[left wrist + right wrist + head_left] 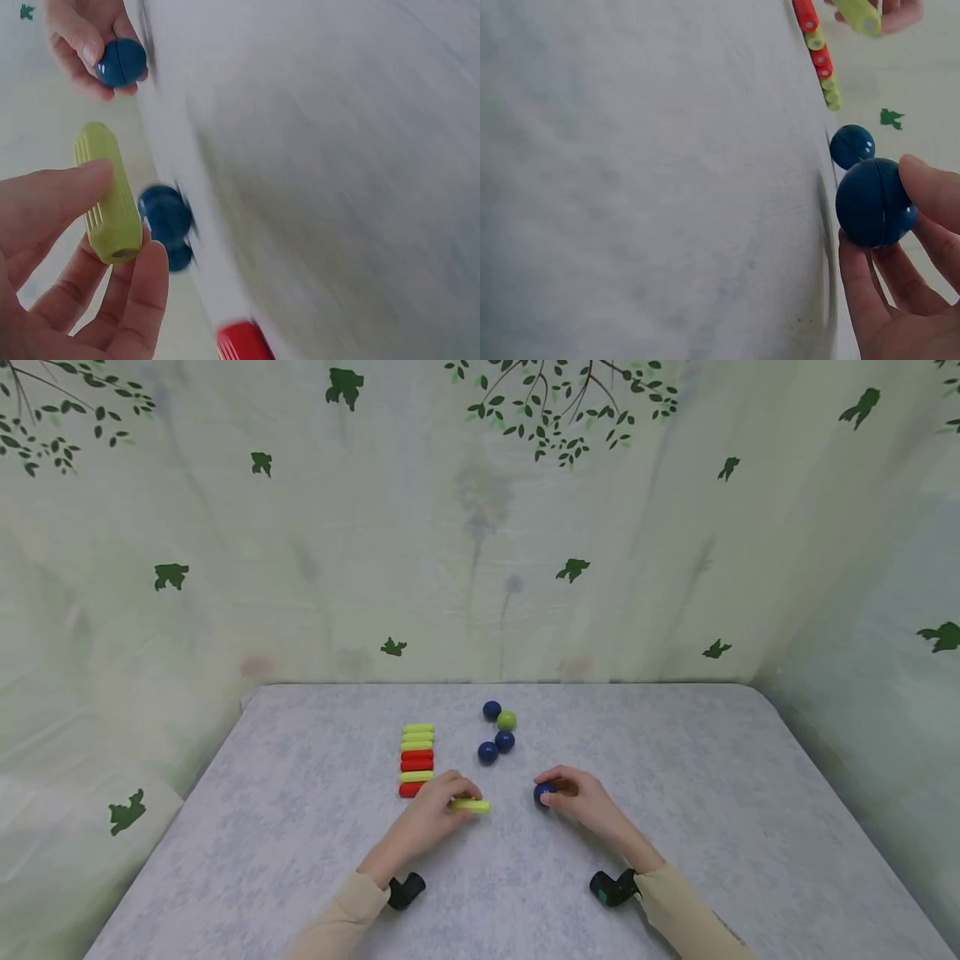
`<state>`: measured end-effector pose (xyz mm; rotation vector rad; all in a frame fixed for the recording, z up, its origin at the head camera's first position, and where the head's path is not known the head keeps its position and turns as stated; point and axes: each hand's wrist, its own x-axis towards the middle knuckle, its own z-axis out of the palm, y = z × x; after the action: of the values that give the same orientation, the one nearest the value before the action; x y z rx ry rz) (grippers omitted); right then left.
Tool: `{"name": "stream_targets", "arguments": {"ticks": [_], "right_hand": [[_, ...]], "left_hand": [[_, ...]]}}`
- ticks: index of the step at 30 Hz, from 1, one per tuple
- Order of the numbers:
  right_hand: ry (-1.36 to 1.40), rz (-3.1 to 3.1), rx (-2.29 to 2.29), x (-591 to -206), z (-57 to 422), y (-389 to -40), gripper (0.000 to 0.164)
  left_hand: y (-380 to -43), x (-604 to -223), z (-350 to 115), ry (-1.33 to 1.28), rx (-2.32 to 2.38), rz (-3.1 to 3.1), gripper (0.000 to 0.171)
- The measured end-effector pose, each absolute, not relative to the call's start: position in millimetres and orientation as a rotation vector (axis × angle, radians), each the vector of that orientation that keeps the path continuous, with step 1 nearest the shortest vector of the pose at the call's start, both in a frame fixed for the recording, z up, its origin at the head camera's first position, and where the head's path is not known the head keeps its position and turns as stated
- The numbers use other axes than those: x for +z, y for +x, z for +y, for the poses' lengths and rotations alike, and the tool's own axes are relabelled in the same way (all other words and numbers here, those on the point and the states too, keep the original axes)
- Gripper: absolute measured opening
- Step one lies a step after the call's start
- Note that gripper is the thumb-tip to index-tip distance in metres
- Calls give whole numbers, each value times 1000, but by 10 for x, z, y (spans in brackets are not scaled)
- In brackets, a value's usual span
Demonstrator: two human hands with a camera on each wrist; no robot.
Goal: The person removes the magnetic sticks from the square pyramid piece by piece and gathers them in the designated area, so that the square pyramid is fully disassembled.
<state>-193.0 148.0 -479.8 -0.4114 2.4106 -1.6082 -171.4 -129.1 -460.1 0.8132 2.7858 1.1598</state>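
A yellow-green ribbed stick [112,195] is pinched between the thumb and fingers of my left hand [441,802]. To its right, my right hand [581,795] grips a dark blue ball [876,202] with a seam round its middle. Beyond my left hand, a column of red and yellow-green sticks [417,756] lies side by side on the table. Its nearest red stick [410,790] is partly hidden by that hand. Past the gap between my hands sit three blue balls [487,752] and a green ball [507,720].
The table [712,760] has a pale mottled grey cover. A leaf-printed cloth backdrop [420,543] stands behind its far edge and at both sides. Each wrist carries a small black camera, the left camera [407,891] and the right camera [613,888].
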Motion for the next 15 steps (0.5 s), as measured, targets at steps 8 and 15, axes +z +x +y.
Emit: {"name": "stream_targets", "arguments": {"ticks": [8,15], "right_hand": [[-342,2535,-1570,-4791,1324,-2162,22],[-276,2599,-1541,-4803,1161,-2377,21]], "left_hand": [[-1655,-4668,-1746,522,1057,3000,23],[-1684,-4699,-1837,421,934,3034,24]]}}
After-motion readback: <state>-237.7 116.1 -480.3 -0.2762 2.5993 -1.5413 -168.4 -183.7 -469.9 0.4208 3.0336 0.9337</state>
